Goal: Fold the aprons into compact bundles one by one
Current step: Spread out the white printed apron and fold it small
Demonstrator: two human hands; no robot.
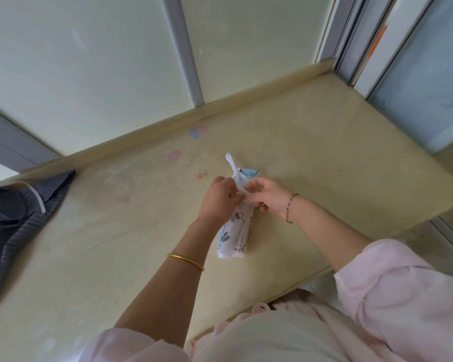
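Pale yellow-green countertop runs up to a light wall, with a few small pink and blue stickers beyond the work.

Both hands meet over a white printed apron already rolled into a narrow bundle lying on the counter, its near end just below the fingers and its far end, showing a blue patch, just past them. The left hand and right hand each have fingers curled in a pinch on the white strap, whose loose tail sticks out beyond the fingertips. It looks as though the strap is being tied or tucked round the roll.

The risk, as I judge it, is that the thin strap slips from the pinch, or is pulled too loosely, and the soft roll springs open; tugging sideways could also skew the bundle.

A dark striped apron lies crumpled well to the left of the fingers, unfolded.
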